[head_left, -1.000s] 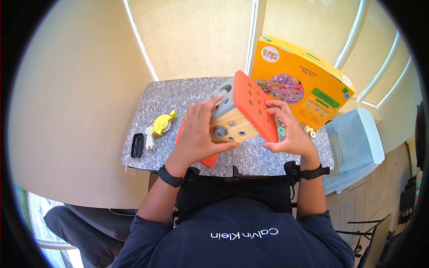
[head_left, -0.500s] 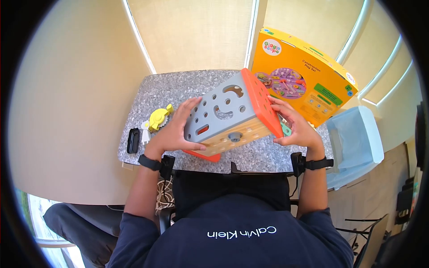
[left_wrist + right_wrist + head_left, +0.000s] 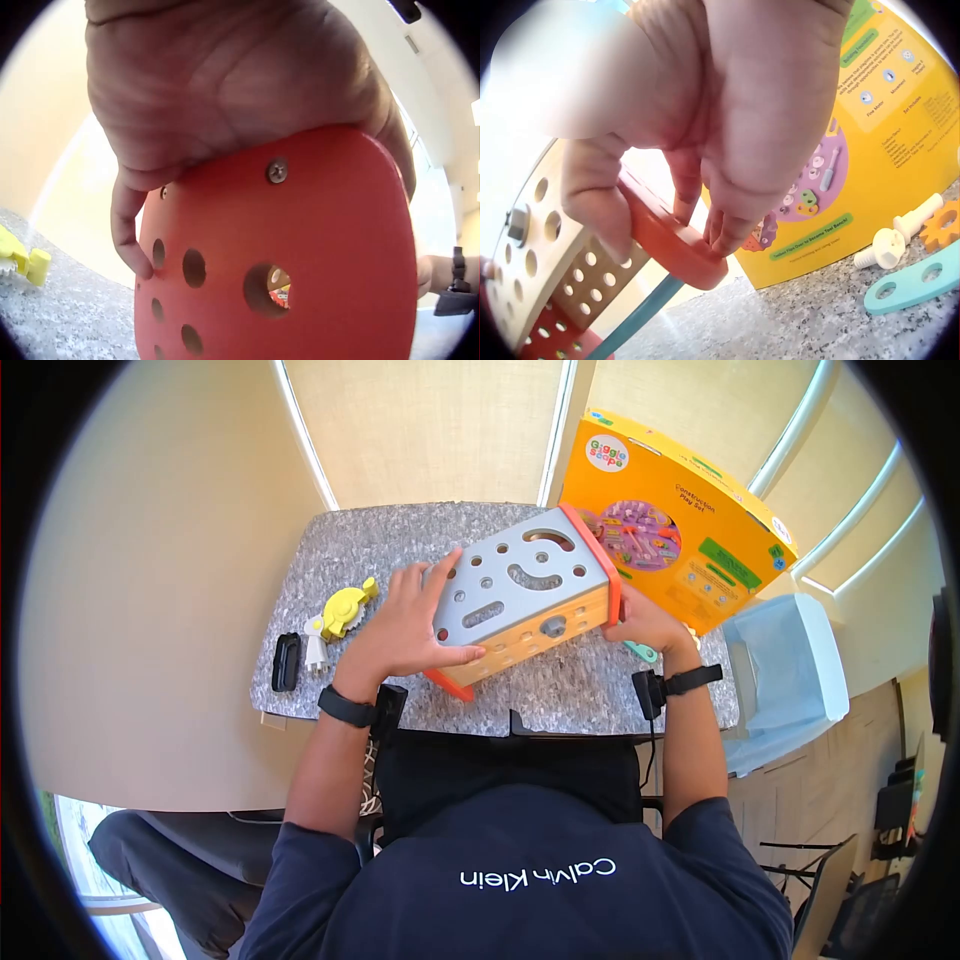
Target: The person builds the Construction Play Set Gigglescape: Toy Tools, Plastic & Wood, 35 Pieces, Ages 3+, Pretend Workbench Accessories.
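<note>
Both hands hold a toy workbench point(image 3: 505, 585) with a grey top full of holes, pale wooden sides and red end panels. It slants over the table in the head view. My left hand point(image 3: 400, 625) spans its left end, fingers over the grey top and thumb against the wooden side. Close up, the left wrist view shows the palm against the red end panel point(image 3: 337, 247) with its screws and round holes. My right hand point(image 3: 650, 625) grips the other red panel point(image 3: 682, 259), thumb on the inner face and fingers outside. A grey bolt head point(image 3: 553, 626) sticks out of the wooden side.
A yellow toy saw piece point(image 3: 345, 610), a white plug-like piece point(image 3: 315, 645) and a black case point(image 3: 286, 662) lie at the speckled table's left. A big yellow box point(image 3: 690, 530) stands behind. Cream screws point(image 3: 889, 247) and a turquoise strip point(image 3: 915, 281) lie near it; a pale-blue bin point(image 3: 790, 670) stands right.
The workbench has turned in the hands: its red end panel faced up earlier, and now the grey top does. Both hands have shifted with it, the right one now reaching behind the red panel.
</note>
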Available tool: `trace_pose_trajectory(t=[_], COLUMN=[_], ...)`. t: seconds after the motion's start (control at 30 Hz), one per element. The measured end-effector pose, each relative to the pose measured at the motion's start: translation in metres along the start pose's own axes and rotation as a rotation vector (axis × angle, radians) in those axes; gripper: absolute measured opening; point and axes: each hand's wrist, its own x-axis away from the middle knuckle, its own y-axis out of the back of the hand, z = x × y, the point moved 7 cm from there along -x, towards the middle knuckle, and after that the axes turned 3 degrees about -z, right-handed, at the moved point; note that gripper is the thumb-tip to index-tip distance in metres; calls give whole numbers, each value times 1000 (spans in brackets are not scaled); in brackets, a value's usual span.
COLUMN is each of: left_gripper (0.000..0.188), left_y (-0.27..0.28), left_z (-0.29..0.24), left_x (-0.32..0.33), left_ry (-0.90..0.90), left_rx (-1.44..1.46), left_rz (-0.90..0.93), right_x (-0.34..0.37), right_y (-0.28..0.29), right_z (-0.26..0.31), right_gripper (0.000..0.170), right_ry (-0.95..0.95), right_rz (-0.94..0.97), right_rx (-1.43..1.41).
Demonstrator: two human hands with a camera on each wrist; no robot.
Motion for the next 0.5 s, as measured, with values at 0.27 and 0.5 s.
trace_pose_trajectory(t=[0.27, 0.5], left_gripper=[122, 123], left_y=[-2, -6], left_z=[-2, -6], left_x=[-5, -13], left_ry=[156, 194], left_rx=[-126, -152], left_rz=[93, 166], right_x=[-20, -23], right_y=[-14, -21], right_z=[-23, -51], right_gripper=[87, 87], right_ry=[66, -78], right_rz=[-78, -181], right_rx=[45, -166])
